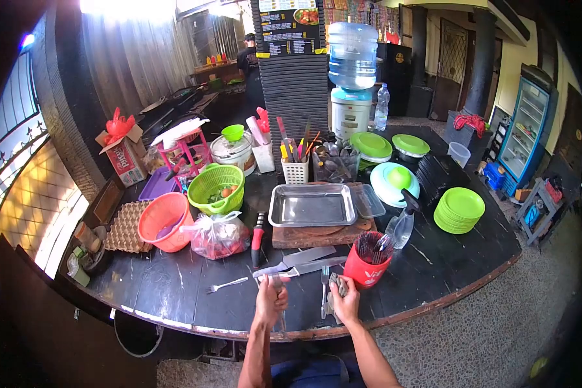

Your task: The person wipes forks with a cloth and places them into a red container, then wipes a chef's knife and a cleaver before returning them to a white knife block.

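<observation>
My right hand (345, 301) is closed on a crumpled grey cloth (334, 292) near the table's front edge. A metal fork (324, 292), tines pointing away from me, runs right alongside the cloth. My left hand (271, 301) is closed, with a greyish bit showing at its top; I cannot tell what it grips. Just beyond it lie two broad-bladed knives, the farther knife (309, 256) and the nearer knife (319, 266), handles toward the left. Another fork (226, 285) rests to the left. Beside my right hand stands a red container (365, 269) packed with forks and spoons.
A steel tray (313, 205) sits on a wooden board (291, 237). Leftward are a knife sharpener (257, 240), tied plastic bag (218, 237), orange basket (164, 223) and green basket (217, 189). Rightward are a spray bottle (404, 226) and green plates (459, 210). A person (249, 61) stands behind.
</observation>
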Motion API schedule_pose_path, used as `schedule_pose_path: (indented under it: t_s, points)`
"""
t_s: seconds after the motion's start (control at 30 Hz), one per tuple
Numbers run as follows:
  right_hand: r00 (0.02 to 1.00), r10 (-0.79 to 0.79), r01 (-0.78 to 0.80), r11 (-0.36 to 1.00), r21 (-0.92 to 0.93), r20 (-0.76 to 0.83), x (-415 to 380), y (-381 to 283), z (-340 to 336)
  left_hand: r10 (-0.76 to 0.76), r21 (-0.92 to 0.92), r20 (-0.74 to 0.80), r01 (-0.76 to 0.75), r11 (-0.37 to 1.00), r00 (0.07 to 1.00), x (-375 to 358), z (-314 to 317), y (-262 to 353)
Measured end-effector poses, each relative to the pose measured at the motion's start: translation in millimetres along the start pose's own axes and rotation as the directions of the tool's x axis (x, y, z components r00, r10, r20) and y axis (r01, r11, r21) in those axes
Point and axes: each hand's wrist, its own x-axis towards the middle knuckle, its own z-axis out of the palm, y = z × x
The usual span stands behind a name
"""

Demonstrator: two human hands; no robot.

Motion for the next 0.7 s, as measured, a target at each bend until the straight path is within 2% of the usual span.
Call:
schedule_pose_path:
  t_s: [0.07,0.13,0.2,0.27,0.33,0.4,0.47,0.5,0.53,0.6,0.63,0.67,0.7]
  points:
    - [0.997,-0.053,0.052,0.998,-0.025,-0.053,-3.9,-13.6,0.5,-0.004,-0.106,0.090,0.014,0.994,0.996,-4.2,13.7,-7.6]
    - [0.992,-0.096,0.096,0.995,-0.003,-0.076,-6.7,-33.0,1.2,-0.015,-0.110,0.128,0.030,0.993,0.992,-8.2,21.5,-10.5]
    - [0.990,-0.137,0.139,0.989,0.054,-0.034,-9.2,-56.2,-1.9,0.047,0.032,0.093,-0.050,0.998,0.995,-9.6,31.1,-15.5]
    - [0.988,-0.150,0.151,0.985,0.086,-0.021,-12.4,-71.7,-1.4,0.045,-0.008,0.097,-0.045,0.999,0.994,-15.8,40.3,-13.2]
    - [0.980,-0.200,0.198,0.973,0.118,0.001,-14.0,-87.0,-0.2,0.061,0.082,0.085,-0.068,0.994,0.995,-21.4,48.8,-9.6]
    - [0.973,-0.232,0.230,0.966,0.114,0.002,-15.1,-101.8,0.4,0.060,0.065,0.103,-0.067,0.996,0.993,-22.2,46.4,-12.6]
    - [0.911,-0.412,0.412,0.911,0.002,-0.005,-15.0,-116.0,0.7,0.027,0.045,0.149,-0.034,0.998,0.989,-19.0,46.2,-17.8]
    - [0.852,-0.523,0.523,0.852,-0.027,-0.006,-12.3,-127.2,2.8,-0.002,0.202,0.144,-0.027,0.979,0.990,-17.9,49.1,-18.3]
    - [0.851,-0.524,0.524,0.851,-0.027,-0.007,-11.6,-121.1,5.7,0.031,0.391,0.150,-0.088,0.916,0.988,-23.7,53.1,-22.9]
    - [0.833,-0.553,0.553,0.833,-0.029,0.000,-10.7,-107.9,11.2,0.107,0.566,0.196,-0.202,0.799,0.975,-41.4,75.5,-16.0]
    - [0.828,-0.561,0.560,0.827,-0.051,-0.014,-8.5,-102.6,9.6,0.421,0.715,0.400,-0.565,0.413,0.814,-33.0,69.0,-29.4]
    - [0.827,-0.562,0.561,0.826,-0.050,-0.014,-5.1,-99.4,9.8,0.422,0.715,0.400,-0.565,0.412,0.813,-33.5,69.4,-28.1]
    - [0.845,-0.534,0.532,0.846,-0.047,-0.044,-0.8,-92.8,12.0,0.349,0.681,0.340,-0.485,0.549,0.873,-34.4,70.0,-26.1]
